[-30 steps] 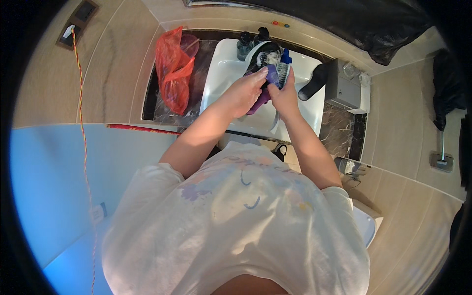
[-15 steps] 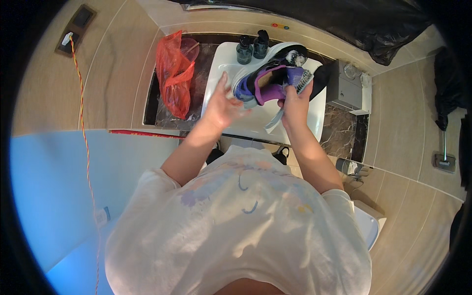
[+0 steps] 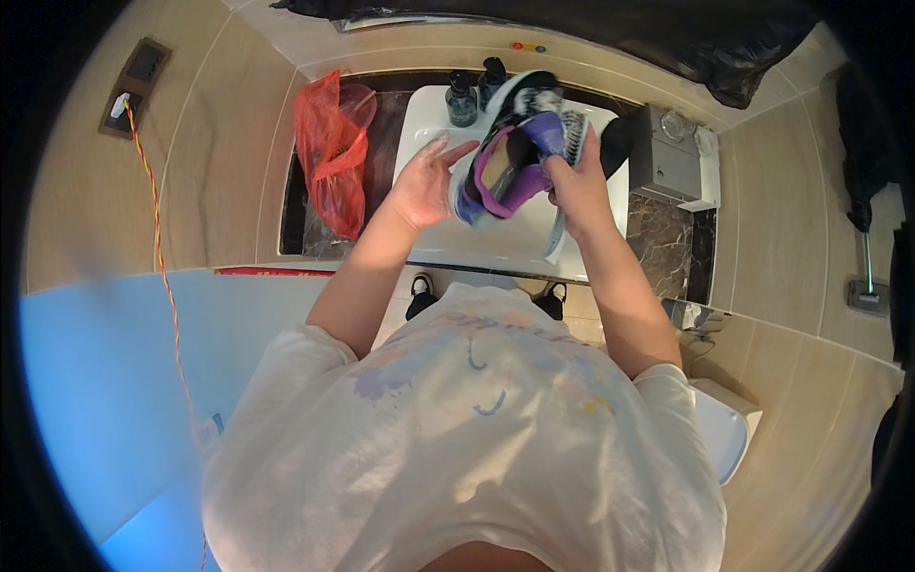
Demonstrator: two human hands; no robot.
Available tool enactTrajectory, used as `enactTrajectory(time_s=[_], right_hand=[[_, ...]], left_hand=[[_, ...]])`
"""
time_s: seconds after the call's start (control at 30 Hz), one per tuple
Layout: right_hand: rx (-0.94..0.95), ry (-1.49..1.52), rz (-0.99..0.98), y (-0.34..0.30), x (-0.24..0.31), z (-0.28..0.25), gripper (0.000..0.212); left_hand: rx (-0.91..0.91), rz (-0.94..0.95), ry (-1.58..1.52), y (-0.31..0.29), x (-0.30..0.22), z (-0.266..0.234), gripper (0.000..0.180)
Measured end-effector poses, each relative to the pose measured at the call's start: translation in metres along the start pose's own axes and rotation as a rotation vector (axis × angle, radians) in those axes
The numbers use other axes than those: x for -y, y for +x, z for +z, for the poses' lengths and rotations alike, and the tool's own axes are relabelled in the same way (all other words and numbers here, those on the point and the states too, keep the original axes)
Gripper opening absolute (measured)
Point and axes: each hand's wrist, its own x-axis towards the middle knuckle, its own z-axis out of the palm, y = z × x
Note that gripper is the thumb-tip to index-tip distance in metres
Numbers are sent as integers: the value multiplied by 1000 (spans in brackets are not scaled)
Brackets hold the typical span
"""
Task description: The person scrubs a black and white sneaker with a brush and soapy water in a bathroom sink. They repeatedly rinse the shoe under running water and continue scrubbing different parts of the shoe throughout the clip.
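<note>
Over the white sink (image 3: 419, 119) hangs a black, blue and purple shoe (image 3: 526, 191), tilted with its opening facing me. White foam shows on its upper. My right hand (image 3: 579, 191) is closed around the shoe's purple tongue. The same hand holds a scrub brush (image 3: 574, 136); its bristles stand beside the tongue and its pale handle sticks out below the hand. My left hand (image 3: 426, 186) is open at the shoe's heel, palm toward it, fingers apart and wet or foamy. Whether it touches the heel is hard to tell.
Two dark pump bottles (image 3: 461, 100) stand at the sink's back edge. A red plastic bag (image 3: 329, 162) lies on the dark counter at left. To the right are a dark rounded thing (image 3: 620, 143) and a grey box (image 3: 662, 157). A twisted cord (image 3: 157, 238) hangs down the left wall.
The shoe has tipped more upright and shifted slightly left, carried by my right hand with the brush. My left hand has turned its palm toward the heel. The whole view has shifted a little.
</note>
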Motion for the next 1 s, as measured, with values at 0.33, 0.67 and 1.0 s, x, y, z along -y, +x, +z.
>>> enactTrajectory(time_s=[0.33, 0.67, 1.0], right_hand=[[129, 48, 105, -10, 16, -1, 75], [370, -522, -214, -78, 48, -33, 61], [578, -1430, -257, -80, 86, -9, 56]], left_hand=[[268, 87, -206, 35, 14, 3, 63], [332, 194, -310, 32, 18, -3, 98], [146, 239, -37, 23, 29, -6, 113]])
